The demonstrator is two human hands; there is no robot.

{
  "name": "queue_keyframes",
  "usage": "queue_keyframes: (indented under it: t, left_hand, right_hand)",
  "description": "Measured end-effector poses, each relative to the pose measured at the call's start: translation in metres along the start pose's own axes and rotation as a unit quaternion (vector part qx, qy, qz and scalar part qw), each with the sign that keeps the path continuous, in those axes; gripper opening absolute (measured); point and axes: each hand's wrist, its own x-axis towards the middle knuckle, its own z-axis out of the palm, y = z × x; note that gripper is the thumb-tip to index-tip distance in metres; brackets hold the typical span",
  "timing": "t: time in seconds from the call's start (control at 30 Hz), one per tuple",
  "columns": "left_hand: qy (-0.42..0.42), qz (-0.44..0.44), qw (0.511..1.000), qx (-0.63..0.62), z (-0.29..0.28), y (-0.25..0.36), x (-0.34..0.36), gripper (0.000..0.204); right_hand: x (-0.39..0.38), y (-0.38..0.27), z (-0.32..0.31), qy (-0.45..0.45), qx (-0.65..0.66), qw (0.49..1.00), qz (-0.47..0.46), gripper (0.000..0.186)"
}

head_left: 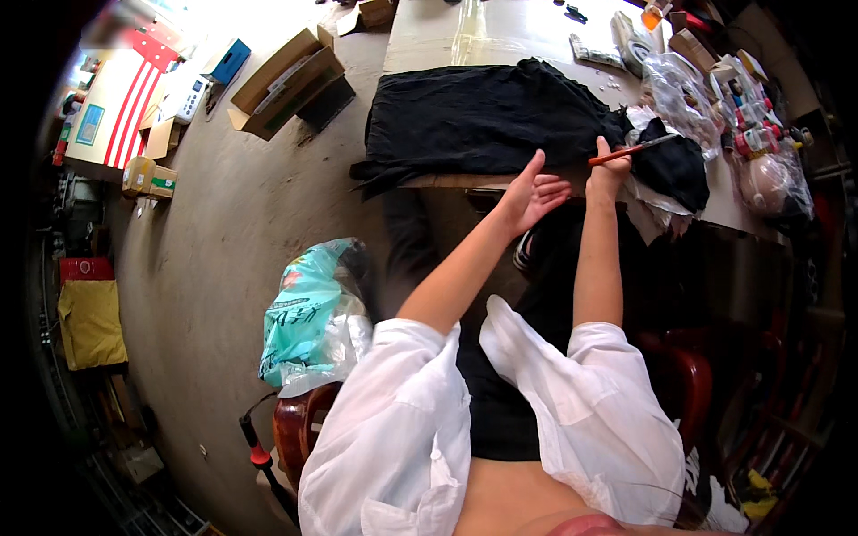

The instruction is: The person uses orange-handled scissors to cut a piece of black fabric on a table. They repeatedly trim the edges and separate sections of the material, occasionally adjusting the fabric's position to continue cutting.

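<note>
Black trousers-like cloth (pixel 474 121) lies spread across the near edge of the table (pixel 518 36). My left hand (pixel 534 198) hangs just in front of that edge, palm turned up, fingers apart and holding nothing. To its right, my right hand (pixel 608 174) is closed around a pair of scissors (pixel 621 154) with orange-red handles. Their blades point right, over a bunched black cloth (pixel 672 170). White crumpled fabric (pixel 660 210) sits beneath and beside the bunched cloth, partly hanging over the edge.
Clear plastic bags (pixel 675 94) and small bottles crowd the table's right end. A turquoise plastic bag (pixel 308 308) rests by my left side, near a reddish wooden chair (pixel 299 420). Open cardboard boxes (pixel 286 85) stand on the floor at the far left.
</note>
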Motion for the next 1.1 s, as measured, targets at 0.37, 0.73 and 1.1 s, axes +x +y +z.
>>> queue_keyframes:
  t: [0.37,0.73,1.1]
  left_hand:
    - [0.124,0.430,0.880,-0.159,-0.006,0.075,0.047,0.031]
    - [0.190,0.535,0.813,-0.130,-0.076,0.096,0.013,0.034]
    - [0.142,0.500,0.854,-0.019,-0.060,0.081,-0.006,0.025]
  right_hand:
    - [-0.028,-0.020,-0.004,-0.183,0.146,0.962,0.140,0.027]
    - [-0.041,-0.056,0.015,-0.358,0.150,0.865,0.319,0.038]
    - [-0.045,-0.032,0.000,-0.314,0.247,0.834,0.380,0.041]
